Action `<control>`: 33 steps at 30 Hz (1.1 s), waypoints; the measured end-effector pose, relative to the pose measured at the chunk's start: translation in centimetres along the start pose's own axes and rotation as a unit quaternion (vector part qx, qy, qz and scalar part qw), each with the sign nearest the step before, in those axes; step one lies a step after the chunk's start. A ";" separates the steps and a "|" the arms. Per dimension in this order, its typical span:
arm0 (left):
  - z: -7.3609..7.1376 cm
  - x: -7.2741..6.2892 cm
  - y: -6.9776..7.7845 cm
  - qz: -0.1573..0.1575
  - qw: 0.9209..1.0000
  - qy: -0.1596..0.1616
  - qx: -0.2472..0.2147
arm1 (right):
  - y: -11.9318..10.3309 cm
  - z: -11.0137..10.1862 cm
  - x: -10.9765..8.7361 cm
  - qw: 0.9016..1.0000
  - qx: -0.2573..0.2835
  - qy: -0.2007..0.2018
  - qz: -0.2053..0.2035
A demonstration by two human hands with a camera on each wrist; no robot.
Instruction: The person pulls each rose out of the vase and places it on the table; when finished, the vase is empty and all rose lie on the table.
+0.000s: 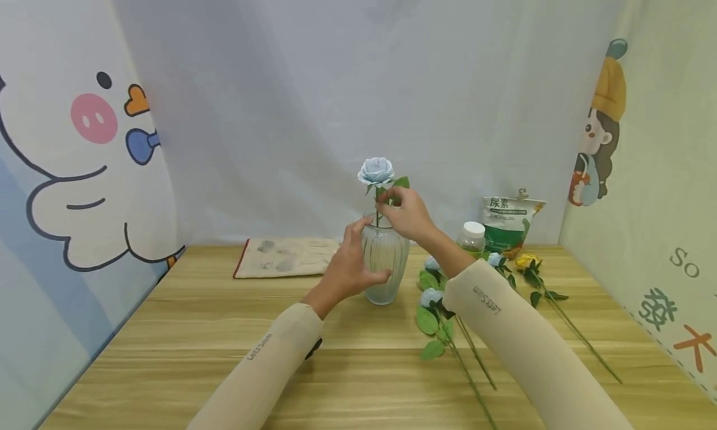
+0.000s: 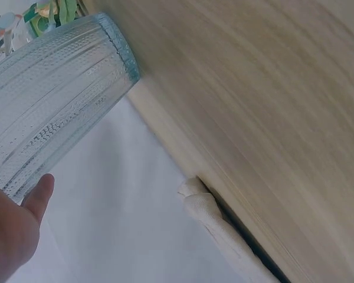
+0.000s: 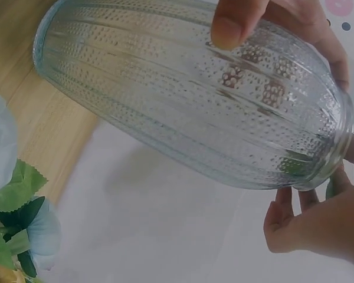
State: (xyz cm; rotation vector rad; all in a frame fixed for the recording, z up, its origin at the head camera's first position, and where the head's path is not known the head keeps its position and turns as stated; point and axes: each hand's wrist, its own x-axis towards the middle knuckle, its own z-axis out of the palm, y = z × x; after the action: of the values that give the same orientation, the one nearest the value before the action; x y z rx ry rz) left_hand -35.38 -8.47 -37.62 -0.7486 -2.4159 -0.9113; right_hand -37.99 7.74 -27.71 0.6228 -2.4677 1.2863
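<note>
A ribbed clear glass vase stands on the wooden table. My left hand holds it around its side, the thumb across the front; the left wrist view shows the vase close beside that hand. At the vase mouth, my right hand pinches the green stem of a light blue artificial rose. The bloom and a leaf rise above the neck. In the right wrist view the right hand is beside the vase rim, where its fingertips are partly hidden.
Blue roses and a yellow rose lie right of the vase, some under my right forearm. Behind them stand a white-capped jar and a green-white pouch. A pale cloth glove lies left. A curtain hangs behind.
</note>
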 end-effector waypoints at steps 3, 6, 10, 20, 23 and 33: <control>0.1 0.0 -0.1 0.001 1.000 0.005 0.002 | -0.2 -0.1 0.0 0.999 0.028 0.017 -0.012; 0.2 0.0 -0.1 0.003 1.000 0.008 0.003 | -0.3 -0.2 0.0 0.998 0.050 0.031 -0.021; 0.3 0.0 -0.2 0.001 1.000 0.007 0.003 | -0.4 -0.1 0.0 0.996 0.063 0.053 -0.030; 0.4 0.0 -0.2 -0.004 1.000 0.005 0.002 | -0.8 -0.8 -0.3 0.987 0.114 0.098 -0.056; 0.5 0.0 -0.2 -0.006 1.000 0.005 0.001 | -0.8 -1.2 -0.4 0.987 0.115 0.097 -0.056; 0.4 0.1 -0.1 -0.003 1.000 0.009 -0.011 | -0.6 -2.4 -1.1 0.988 0.099 0.092 -0.074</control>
State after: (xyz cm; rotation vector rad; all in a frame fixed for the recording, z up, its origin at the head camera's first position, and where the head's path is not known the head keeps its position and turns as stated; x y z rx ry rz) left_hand -35.56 -8.23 -37.90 -0.7373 -2.3969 -0.9444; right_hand -36.64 9.69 -26.45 0.6885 -2.1224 1.4680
